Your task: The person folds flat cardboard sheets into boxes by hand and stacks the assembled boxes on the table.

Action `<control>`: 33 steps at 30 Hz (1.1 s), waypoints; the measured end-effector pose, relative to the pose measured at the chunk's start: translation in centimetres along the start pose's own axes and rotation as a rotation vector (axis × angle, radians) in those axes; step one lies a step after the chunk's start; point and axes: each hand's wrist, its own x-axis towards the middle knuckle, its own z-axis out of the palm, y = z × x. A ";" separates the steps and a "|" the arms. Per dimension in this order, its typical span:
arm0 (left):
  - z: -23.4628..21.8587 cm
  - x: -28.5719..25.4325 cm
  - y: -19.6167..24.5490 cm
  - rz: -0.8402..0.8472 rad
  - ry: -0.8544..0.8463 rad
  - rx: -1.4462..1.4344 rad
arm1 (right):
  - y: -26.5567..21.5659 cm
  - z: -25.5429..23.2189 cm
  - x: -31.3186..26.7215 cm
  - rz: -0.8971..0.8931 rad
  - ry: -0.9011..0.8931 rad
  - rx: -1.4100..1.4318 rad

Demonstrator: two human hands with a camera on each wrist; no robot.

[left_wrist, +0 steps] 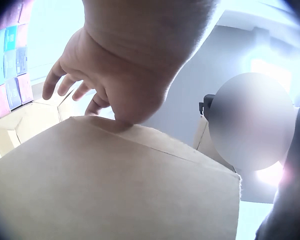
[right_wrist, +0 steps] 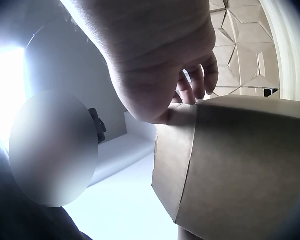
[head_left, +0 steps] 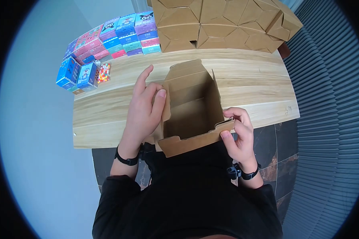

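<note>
An open brown cardboard box [head_left: 191, 115] stands at the near edge of the wooden table [head_left: 251, 87], its flaps raised. My left hand [head_left: 145, 107] lies against the box's left wall, thumb hooked over the side flap and fingers stretched along the outside. My right hand [head_left: 237, 131] pinches the near right corner of the front flap between thumb and curled fingers. In the left wrist view the left hand [left_wrist: 115, 75] rests on the box's wall [left_wrist: 115, 185]. In the right wrist view the right hand [right_wrist: 160, 65] grips the box's top edge [right_wrist: 240, 160].
Several small colourful boxes [head_left: 111, 36] are stacked at the table's far left, beside a clear packet of coloured beads [head_left: 104, 73]. Folded cardboard boxes [head_left: 223, 22] are piled at the far edge. Dark tiled floor [head_left: 275, 143] lies to the right.
</note>
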 end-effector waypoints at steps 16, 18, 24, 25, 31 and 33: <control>0.5 -2.5 1.0 -0.076 -0.090 -0.132 | 0.4 1.5 -0.6 0.056 -0.010 0.033; 0.3 -2.6 0.6 -0.067 -0.111 -0.122 | 0.5 1.6 -0.9 0.062 -0.003 0.043; 2.0 -2.2 -0.9 -0.043 -0.083 -0.290 | 0.0 1.9 -0.8 0.038 0.005 0.025; 2.1 -2.1 -0.7 -0.109 -0.054 -0.474 | -0.1 1.8 -0.9 0.094 -0.029 -0.006; 2.7 -1.9 -4.0 -0.073 0.047 -1.267 | -0.6 1.8 -1.1 0.214 -0.044 -0.077; 2.8 -2.6 -4.3 -0.054 0.067 -1.241 | -0.5 1.9 -1.2 0.218 -0.013 -0.113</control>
